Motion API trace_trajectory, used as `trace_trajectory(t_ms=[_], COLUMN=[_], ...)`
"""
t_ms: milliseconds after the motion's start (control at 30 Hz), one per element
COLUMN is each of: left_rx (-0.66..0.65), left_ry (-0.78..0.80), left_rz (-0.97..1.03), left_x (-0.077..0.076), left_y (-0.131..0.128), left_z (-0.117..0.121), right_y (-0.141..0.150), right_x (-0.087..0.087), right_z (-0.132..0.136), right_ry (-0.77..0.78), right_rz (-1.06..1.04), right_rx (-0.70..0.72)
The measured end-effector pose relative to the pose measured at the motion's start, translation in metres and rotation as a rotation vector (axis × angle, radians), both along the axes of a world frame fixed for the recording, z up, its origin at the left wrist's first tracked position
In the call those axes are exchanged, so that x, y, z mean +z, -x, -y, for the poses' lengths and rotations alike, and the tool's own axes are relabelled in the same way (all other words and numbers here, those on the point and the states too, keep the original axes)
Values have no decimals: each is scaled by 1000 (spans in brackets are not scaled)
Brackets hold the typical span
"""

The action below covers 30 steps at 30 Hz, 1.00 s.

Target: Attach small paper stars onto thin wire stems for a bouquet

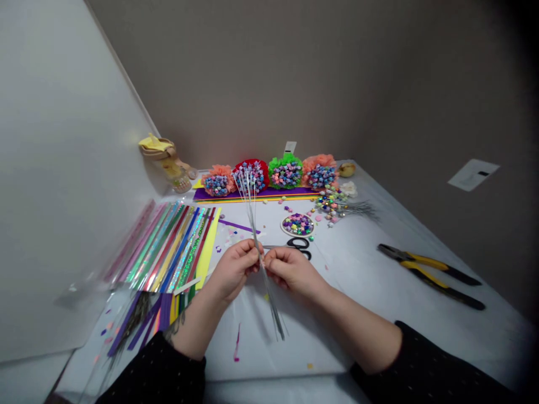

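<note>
My left hand (233, 269) and my right hand (290, 272) meet in front of me, and both pinch a bundle of thin silver wire stems (253, 216). The bundle stands tilted, with small paper stars at its top end (247, 180) and its lower wire ends reaching down past my right wrist. The fingers hide the middle of the bundle. Black-handled scissors (300, 248) lie just beyond my right hand, partly hidden by it.
Strips of shiny coloured paper (172, 252) fan out to the left. Beyond them stand paper-star bouquets in coloured tissue (286, 174) on purple card. A round dish of stars (297, 224) and yellow-handled pliers (429, 275) lie on the white table.
</note>
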<state>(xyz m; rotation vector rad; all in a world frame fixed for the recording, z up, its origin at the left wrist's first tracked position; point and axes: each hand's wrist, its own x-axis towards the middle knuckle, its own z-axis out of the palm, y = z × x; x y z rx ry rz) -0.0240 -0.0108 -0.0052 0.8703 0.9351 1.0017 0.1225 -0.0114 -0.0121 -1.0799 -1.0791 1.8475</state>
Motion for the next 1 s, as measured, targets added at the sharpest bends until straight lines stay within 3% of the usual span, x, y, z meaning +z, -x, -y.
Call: trace_trajectory(t_ms=[200, 367, 500, 833, 1000], left_rx=[-14, -22, -11, 81, 89], left_ry=[21, -8, -25, -40, 13], left_rz=[70, 31, -24, -104, -60], left_x=[-1, 0, 1, 3, 0], left_y=[2, 3, 2, 0, 1], left_z=[-1, -1, -1, -1, -3], right_y=[0, 0, -1, -1, -1], right_x=[4, 5, 5, 0, 1], right_z=[0, 2, 2, 6, 6], right_ry=[32, -34, -147, -693, -624], right_rz=[-36, -57, 81, 555, 522], right_rx=[-11, 27, 37, -85, -54])
